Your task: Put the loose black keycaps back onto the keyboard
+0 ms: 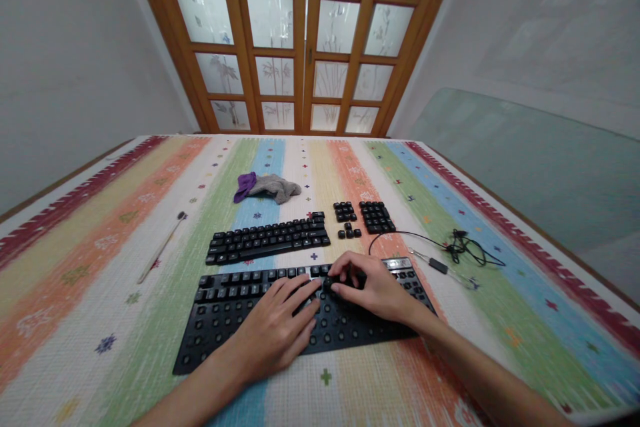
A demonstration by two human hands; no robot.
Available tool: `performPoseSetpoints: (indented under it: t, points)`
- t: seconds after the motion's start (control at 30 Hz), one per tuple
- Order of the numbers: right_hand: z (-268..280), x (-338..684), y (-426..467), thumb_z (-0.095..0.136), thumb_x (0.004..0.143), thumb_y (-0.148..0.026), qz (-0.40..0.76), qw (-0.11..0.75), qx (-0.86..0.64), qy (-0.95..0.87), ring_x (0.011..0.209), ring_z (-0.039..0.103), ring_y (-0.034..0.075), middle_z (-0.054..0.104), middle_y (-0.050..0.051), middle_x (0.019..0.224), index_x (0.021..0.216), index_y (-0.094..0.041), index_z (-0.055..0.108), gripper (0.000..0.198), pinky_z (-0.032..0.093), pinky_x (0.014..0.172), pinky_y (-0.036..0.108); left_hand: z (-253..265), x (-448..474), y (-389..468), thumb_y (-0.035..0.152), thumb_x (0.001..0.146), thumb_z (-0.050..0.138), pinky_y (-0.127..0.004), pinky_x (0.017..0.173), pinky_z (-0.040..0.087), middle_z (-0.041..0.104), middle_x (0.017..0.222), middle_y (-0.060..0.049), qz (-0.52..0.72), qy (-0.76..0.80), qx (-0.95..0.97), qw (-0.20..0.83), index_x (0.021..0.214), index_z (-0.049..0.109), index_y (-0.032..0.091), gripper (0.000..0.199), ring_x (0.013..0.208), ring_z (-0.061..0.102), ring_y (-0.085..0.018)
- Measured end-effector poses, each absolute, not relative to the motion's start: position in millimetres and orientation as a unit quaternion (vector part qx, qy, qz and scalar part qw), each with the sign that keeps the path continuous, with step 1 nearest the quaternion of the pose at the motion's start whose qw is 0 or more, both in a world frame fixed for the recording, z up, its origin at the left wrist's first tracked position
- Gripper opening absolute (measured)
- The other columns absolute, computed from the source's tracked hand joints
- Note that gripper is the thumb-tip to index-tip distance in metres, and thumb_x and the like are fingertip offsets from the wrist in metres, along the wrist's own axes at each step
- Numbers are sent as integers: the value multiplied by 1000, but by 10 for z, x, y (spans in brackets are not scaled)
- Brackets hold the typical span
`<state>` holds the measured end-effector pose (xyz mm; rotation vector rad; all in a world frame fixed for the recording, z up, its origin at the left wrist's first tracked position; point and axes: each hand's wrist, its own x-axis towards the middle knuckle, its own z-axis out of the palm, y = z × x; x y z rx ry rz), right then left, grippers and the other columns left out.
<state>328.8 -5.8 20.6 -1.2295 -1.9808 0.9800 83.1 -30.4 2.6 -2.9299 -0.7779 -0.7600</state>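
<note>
Right hand (367,283): thumb and fingertips drawn together narrowly on a small black key (328,284); whether seated or loose, impossible to tell. Left hand (280,325): palm down, fingers loosely spread and slightly bent, forefinger tip just beside the same key; nothing visibly held. Beneath both hands, a black keyboard (210,337), flat on the striped tablecloth (120,360), well short of the far edge and slightly askew. Caps present in the far rows, mainly toward the left end; nearer rows and right-hand block largely bare, with round posts exposed; pale strip at the far right corner. Just beyond, in sorted groups: a long bank of black keycaps (270,240), then, farther right, a small cluster (345,212), an arrow group (349,233) and a number block (377,217). Toward the tablecloth's right edge, a slender tool (439,267) with dark grip, and a black cable (463,250) in loose coils. Toward the left edge, a thin dark-tipped stick (163,247). Nearer the far edge, a crumpled grey-and-purple cloth (273,188). Behind, wood-framed glazed doors (305,40).
</note>
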Motion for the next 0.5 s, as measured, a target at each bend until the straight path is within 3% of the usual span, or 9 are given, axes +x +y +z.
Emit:
performPoseSetpoints:
  t: [0.27, 0.5]
  points:
    - [196, 3302, -58, 62, 81, -11, 258, 289, -420, -821, 73, 54, 14, 61, 1, 83, 87, -19, 58, 11, 43, 66, 27, 5, 836, -316, 14, 96, 50, -46, 96, 50, 66, 121, -12, -281, -248, -927, -9, 114, 65, 12, 25, 113, 58, -27]
    - [217, 3307, -58, 61, 83, -11, 238, 306, -400, -831, 76, 54, 15, 60, 1, 81, 84, -19, 56, 10, 44, 69, 28, -6, 829, -313, 14, 96, 49, -46, 95, 50, 66, 121, -12, -280, -247, -928, -17, 113, 66, 12, 24, 111, 58, -26]
